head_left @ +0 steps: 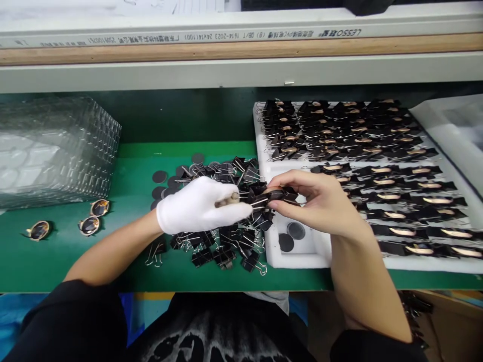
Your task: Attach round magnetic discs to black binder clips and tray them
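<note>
Binder clip (273, 196), black with thin wire handles, sits pinched between both hands just left of the white foam tray (302, 254), over the tray's near-left corner. A tan piece seems clamped in it, though this is too small to be sure. Its long axis runs roughly left to right; which way the mouth faces cannot be told. The left hand (198, 206), in a white glove, has its grip closed on the clip's left end. The right hand (317, 201), bare, pinches the right end. A loose pile of clips (222, 246) lies left of the tray on the green surface (136, 171), with dark discs (159, 177) there too.
</note>
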Demonstrator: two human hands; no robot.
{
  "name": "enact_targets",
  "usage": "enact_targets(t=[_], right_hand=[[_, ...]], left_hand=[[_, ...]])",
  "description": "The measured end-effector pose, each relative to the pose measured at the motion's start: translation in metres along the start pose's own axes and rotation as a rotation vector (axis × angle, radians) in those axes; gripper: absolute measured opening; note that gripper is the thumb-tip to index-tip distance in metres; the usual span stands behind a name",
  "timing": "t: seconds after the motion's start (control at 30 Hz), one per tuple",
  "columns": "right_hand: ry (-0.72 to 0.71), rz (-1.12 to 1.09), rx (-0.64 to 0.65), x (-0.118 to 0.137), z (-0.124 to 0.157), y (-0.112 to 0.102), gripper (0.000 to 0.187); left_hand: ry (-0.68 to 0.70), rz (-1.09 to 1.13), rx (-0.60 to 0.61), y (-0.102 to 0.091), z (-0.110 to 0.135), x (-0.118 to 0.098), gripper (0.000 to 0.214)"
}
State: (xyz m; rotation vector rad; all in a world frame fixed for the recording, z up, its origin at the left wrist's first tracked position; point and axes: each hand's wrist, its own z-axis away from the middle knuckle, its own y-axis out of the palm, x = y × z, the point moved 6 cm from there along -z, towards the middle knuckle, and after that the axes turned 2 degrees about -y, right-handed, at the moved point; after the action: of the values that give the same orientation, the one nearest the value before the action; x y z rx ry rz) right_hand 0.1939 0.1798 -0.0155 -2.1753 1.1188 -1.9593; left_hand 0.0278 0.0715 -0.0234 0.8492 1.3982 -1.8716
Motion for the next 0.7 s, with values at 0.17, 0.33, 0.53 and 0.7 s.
enact_targets(t=[0.17, 0.33, 0.53, 0.7], right_hand=[[-0.382, 0.33, -0.09, 0.02, 0.005, 0.003, 0.009], [-0.617, 0.817, -0.293, 0.047, 0.023, 0.007, 0.01], [-0.403, 1.063, -0.751, 0.058, 0.078, -0.007, 0.025], [0.059, 1.042, -0.957, 0.031, 0.163, -0.028, 0.056]], left_hand=[[-0.327, 0.565, 0.233, 0.022, -0.001, 0.017, 0.073], [-0.475, 0.76, 0.283, 0.037, 0.003, 0.024, 0.063], [-0.269, 0.555, 0.405, 0.047, -0.014, -0.033, 0.071], [-0.034, -0.34, 0.171, 0.073, -0.059, -0.082, 0.044]])
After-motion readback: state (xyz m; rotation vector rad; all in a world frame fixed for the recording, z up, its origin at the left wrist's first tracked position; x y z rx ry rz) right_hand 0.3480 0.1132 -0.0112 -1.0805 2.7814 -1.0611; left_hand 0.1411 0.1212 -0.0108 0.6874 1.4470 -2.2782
